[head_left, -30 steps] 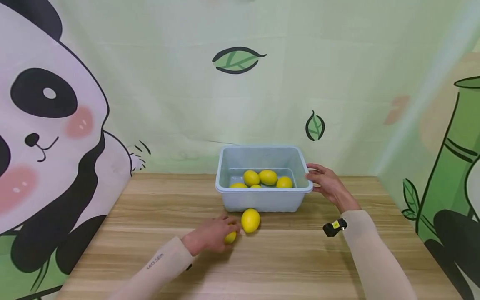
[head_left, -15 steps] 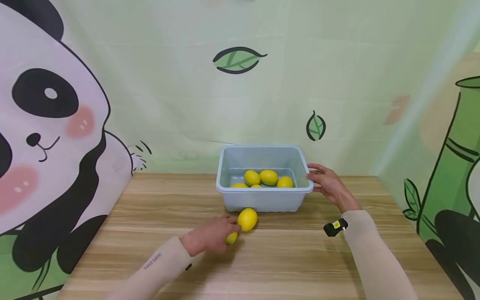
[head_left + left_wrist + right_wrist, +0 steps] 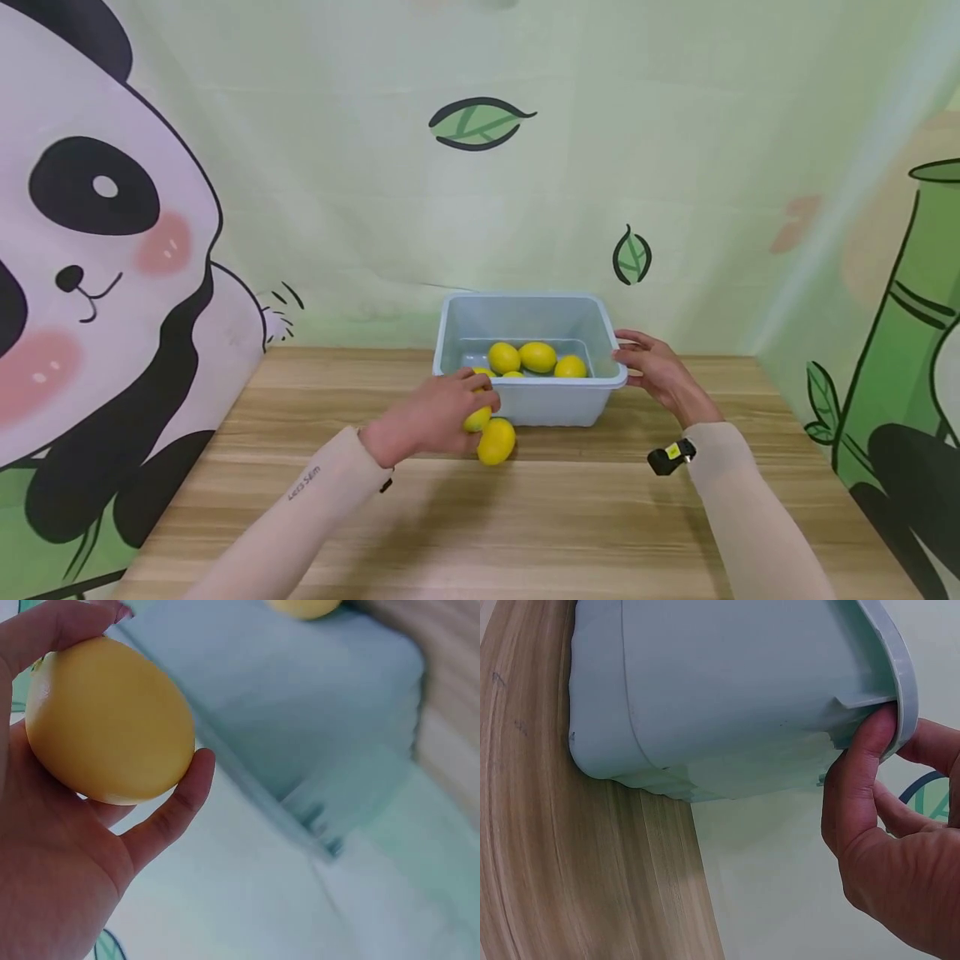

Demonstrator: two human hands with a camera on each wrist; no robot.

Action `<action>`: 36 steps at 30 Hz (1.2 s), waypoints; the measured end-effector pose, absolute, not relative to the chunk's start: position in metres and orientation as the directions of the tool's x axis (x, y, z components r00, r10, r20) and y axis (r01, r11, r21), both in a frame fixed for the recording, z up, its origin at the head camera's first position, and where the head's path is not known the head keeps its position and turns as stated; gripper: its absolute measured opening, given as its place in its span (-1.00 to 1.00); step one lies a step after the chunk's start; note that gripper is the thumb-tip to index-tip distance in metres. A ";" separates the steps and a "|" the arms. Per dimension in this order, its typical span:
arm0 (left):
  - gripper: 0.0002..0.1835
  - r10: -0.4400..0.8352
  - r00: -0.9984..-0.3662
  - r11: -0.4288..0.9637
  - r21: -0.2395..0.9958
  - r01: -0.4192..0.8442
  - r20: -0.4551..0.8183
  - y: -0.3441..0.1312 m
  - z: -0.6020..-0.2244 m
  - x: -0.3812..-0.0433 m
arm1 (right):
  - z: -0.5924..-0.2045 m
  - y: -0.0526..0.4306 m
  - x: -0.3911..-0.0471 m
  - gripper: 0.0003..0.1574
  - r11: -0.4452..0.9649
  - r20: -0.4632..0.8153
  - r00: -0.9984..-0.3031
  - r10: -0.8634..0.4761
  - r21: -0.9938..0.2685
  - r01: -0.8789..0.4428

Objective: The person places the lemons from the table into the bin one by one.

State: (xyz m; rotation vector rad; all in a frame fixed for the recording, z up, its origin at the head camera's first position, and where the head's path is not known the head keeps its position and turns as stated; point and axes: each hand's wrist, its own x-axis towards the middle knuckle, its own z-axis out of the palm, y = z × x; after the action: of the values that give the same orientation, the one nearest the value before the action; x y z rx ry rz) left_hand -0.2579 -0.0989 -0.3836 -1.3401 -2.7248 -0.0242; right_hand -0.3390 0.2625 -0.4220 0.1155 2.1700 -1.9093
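My left hand [image 3: 435,412] holds a yellow lemon [image 3: 477,418] just in front of the bin's front left corner, above the table. In the left wrist view, thumb and fingers wrap around this lemon [image 3: 112,720]. A second lemon [image 3: 497,442] lies on the table right below, close to the bin's front wall. The light blue plastic bin [image 3: 555,406] stands at the back of the table with several lemons [image 3: 537,357] inside. At its right side, my right hand [image 3: 663,375] pinches the rim, as the right wrist view shows the thumb tucked under the rim [image 3: 904,675].
The wood-grain table [image 3: 600,517] reaches back to a green cloth backdrop [image 3: 360,192] printed with a panda and leaves. The bin stands close to that backdrop.
My left hand has lifted its lemon off the table and moved it up toward the bin. The other lemon shifted slightly left. My right hand has stayed on the rim.
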 end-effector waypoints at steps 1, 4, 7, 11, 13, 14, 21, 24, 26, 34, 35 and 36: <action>-0.70 0.789 -0.605 0.611 -0.036 0.791 0.108 -0.099 -0.379 -0.259 | -0.422 0.262 -0.339 -0.23 0.139 -0.236 -0.966 -0.103 -0.965 0.221; -0.71 0.790 -0.599 0.608 -0.040 0.793 0.130 -0.097 -0.368 -0.263 | -0.423 0.263 -0.339 -0.23 0.135 -0.234 -0.967 -0.102 -0.966 0.219; -0.70 0.784 -0.604 0.614 -0.038 0.788 0.144 -0.097 -0.359 -0.267 | -0.423 0.263 -0.340 -0.23 0.134 -0.235 -0.966 -0.105 -0.966 0.221; -0.68 0.767 -0.624 0.635 -0.036 0.771 0.151 -0.097 -0.346 -0.272 | -0.423 0.264 -0.340 -0.23 0.135 -0.239 -0.965 -0.105 -0.965 0.225; -0.68 0.757 -0.634 0.646 -0.041 0.762 0.157 -0.097 -0.340 -0.276 | -0.424 0.264 -0.340 -0.23 0.132 -0.239 -0.966 -0.103 -0.965 0.225; -0.67 0.753 -0.638 0.651 -0.039 0.758 0.160 -0.097 -0.337 -0.278 | -0.424 0.264 -0.340 -0.23 0.129 -0.239 -0.966 -0.102 -0.966 0.225; -0.66 0.719 -0.675 0.687 -0.019 0.727 0.166 -0.097 -0.319 -0.293 | -0.424 0.264 -0.340 -0.23 0.127 -0.236 -0.966 -0.103 -0.967 0.222; -0.66 0.697 -0.699 0.709 -0.008 0.705 0.160 -0.098 -0.316 -0.301 | -0.423 0.265 -0.339 -0.21 0.128 -0.235 -0.966 -0.106 -0.967 0.221; -0.65 0.683 -0.714 0.722 0.002 0.691 0.157 -0.099 -0.313 -0.306 | -0.423 0.264 -0.340 -0.21 0.129 -0.235 -0.966 -0.109 -0.967 0.220; -0.63 0.627 -0.767 0.770 0.042 0.637 0.134 -0.101 -0.307 -0.324 | -0.423 0.263 -0.340 -0.23 0.133 -0.238 -0.965 -0.110 -0.966 0.223; -0.63 0.620 -0.774 0.776 0.047 0.630 0.129 -0.101 -0.306 -0.326 | -0.423 0.263 -0.340 -0.23 0.132 -0.235 -0.965 -0.113 -0.967 0.220; -0.63 0.613 -0.780 0.781 0.051 0.622 0.122 -0.101 -0.306 -0.328 | -0.424 0.263 -0.340 -0.23 0.130 -0.236 -0.965 -0.113 -0.966 0.222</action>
State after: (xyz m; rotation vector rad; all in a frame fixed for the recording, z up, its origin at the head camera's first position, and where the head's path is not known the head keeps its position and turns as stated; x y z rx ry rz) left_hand -0.3280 -0.1007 -0.3061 -0.9983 -2.8713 -0.1340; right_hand -0.3400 0.2626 -0.4235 0.1065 2.1564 -1.9163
